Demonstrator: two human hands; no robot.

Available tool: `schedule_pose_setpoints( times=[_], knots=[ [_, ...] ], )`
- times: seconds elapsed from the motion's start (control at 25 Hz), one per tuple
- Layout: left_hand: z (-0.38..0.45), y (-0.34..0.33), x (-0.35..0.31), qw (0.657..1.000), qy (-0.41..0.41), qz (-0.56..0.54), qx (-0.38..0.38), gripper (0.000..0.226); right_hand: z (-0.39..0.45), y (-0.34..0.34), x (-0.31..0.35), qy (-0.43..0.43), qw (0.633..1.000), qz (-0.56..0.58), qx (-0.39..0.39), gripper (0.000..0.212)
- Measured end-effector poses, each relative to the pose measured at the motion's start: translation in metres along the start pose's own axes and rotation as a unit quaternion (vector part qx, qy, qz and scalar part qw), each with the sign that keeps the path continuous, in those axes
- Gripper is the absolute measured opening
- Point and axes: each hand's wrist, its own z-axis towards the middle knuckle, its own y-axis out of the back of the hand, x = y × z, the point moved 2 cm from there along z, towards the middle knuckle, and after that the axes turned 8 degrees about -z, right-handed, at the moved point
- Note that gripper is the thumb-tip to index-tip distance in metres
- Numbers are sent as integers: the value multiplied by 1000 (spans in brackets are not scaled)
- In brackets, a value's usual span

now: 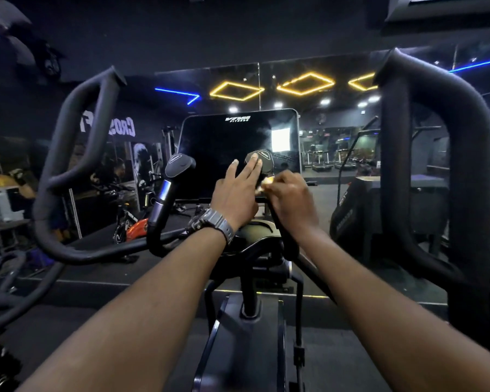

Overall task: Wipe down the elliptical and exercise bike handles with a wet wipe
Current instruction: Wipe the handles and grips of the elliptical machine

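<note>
I stand on an elliptical with a dark console screen (239, 145) ahead. Two short inner handles rise below it: the left inner handle (164, 193) stands free, and both hands are at the right inner handle (262, 162). My left hand (238, 188), with a watch on its wrist, lays straight fingers against that handle's cap. My right hand (290, 198) curls round the handle's shaft just below the cap, pinching a small pale wet wipe (266, 182) against it. Most of the wipe is hidden by the fingers.
Large looped moving handles flank me, the left loop (77, 154) and the right loop (436, 165). A mirror wall behind the console reflects yellow and blue lights. An exercise bike with an orange part (136, 227) stands at the left. The elliptical's central column (249, 292) is below.
</note>
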Motion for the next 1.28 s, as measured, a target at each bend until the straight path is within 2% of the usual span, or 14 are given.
schedule_pose_setpoints(
  times=[0.08, 0.24, 0.36, 0.44, 0.56, 0.64, 0.72, 0.84, 0.92, 1.04, 1.12, 1.2, 1.28],
  knots=[
    [-6, -8, 2, 1000, -19, 5, -6, 88, 15, -2, -1, -5, 1000, 8, -8, 9],
    [-10, -11, 3, 1000, -27, -3, -14, 90, -36, 3, -17, 6, 999, 42, -8, 16],
    [-8, -5, -1, 1000, -20, 4, -15, 88, 17, 3, -13, -105, 992, 75, -14, 12],
    [-7, -2, -2, 1000, -22, 0, -14, 84, 41, 2, -15, -168, 979, 114, 18, 14],
    [-7, 0, -4, 1000, -20, -14, -8, 80, -18, -7, -42, -241, 953, 146, 111, 28],
    [-9, 1, -8, 1000, -14, -19, -1, 79, -62, -12, -53, -292, 907, 229, 199, 27],
    [-13, -1, -12, 1000, -9, -20, 10, 79, -46, -21, -55, -341, 855, 324, 218, 26],
    [-19, -4, -16, 1000, -7, -15, 14, 80, -6, -21, -44, -297, 836, 408, 217, 36],
    [-25, -9, -18, 1000, -13, -5, 9, 81, -42, -20, -45, -299, 831, 410, 227, 57],
    [-29, -17, -16, 1000, -21, -5, 3, 90, -102, -13, -43, -305, 768, 477, 299, 80],
    [-28, -20, -16, 1000, -24, -13, -1, 91, -81, -18, -44, -327, 747, 505, 281, 94],
    [-29, -23, -15, 1000, -29, -11, -1, 92, -57, -17, -39, -309, 736, 534, 278, 91],
    [-34, -26, -16, 999, -39, -3, 5, 91, -70, -22, -41, -325, 746, 522, 256, 80]
  ],
)
